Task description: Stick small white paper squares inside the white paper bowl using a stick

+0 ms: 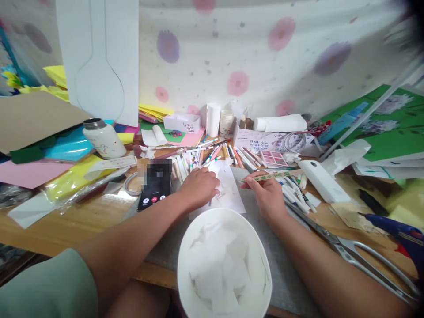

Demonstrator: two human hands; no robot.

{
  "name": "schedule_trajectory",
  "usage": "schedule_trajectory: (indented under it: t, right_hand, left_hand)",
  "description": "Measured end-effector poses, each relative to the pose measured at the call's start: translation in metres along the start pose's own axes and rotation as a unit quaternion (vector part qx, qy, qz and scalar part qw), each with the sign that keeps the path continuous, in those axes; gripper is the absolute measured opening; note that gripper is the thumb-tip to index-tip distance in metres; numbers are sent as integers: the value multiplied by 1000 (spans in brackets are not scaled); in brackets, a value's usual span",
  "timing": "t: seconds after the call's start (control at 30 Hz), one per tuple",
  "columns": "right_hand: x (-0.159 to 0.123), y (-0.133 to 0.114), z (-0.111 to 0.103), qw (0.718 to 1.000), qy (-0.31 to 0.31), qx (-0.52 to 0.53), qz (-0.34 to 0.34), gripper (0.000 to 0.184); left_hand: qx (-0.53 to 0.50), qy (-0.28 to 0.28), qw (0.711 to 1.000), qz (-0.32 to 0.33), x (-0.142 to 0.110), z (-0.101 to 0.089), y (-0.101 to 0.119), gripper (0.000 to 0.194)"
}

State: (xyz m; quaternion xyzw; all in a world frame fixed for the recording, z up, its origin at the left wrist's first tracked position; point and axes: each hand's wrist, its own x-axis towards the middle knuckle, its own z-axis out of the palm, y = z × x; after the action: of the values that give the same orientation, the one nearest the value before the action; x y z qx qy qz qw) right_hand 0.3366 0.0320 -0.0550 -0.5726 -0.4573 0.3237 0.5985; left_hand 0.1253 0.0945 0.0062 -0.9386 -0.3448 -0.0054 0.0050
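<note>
My left hand (pixel 198 185) rests knuckles-up on a white sheet of paper (pixel 228 190), its fingers curled under so I cannot see whether they hold anything. My right hand (pixel 266 194) pinches a thin green patterned pencil (pixel 265 177), held flat and pointing left over the paper's right edge. A white bowl (pixel 225 260) with torn white paper scraps sits between my forearms at the desk's near edge. A phone (pixel 155 184) showing a call screen lies just left of my left hand.
Several markers and pens (pixel 212 154) lie fanned behind the paper. Large scissors (pixel 357 256) and a blue glue gun (pixel 397 232) lie at right. A white bottle (pixel 102 138), coloured paper stacks (pixel 49 168), a white case (pixel 323 180) and a paper roll (pixel 281 123) crowd the wooden desk.
</note>
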Motion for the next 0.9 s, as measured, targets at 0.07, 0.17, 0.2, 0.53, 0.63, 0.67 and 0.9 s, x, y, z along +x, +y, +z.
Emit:
schedule_trajectory:
  t: [0.07, 0.17, 0.2, 0.53, 0.63, 0.67, 0.9]
  right_hand:
    - [2, 0, 0, 1000, 11, 6, 2, 31]
    - [4, 0, 2, 999, 25, 19, 9, 32]
    - [4, 0, 2, 999, 27, 22, 11, 33]
    - [10, 1, 3, 998, 30, 41, 24, 34]
    - [9, -1, 5, 999, 14, 30, 26, 34]
    - [8, -1, 6, 999, 5, 26, 27, 34]
    - [5, -10, 9, 996, -77, 21, 27, 34]
  left_hand:
    - [18, -8, 1000, 0, -2, -1, 0, 25]
    - [35, -11, 999, 6, -7, -1, -1, 34]
    - [39, -11, 999, 9, -8, 0, -1, 35]
    - [29, 8, 1000, 7, -10, 11, -3, 35]
    - [3, 22, 1000, -8, -8, 12, -3, 34]
    - [-10, 26, 1000, -12, -7, 12, -4, 34]
    - [-153, 92, 981, -76, -3, 9, -21, 35]
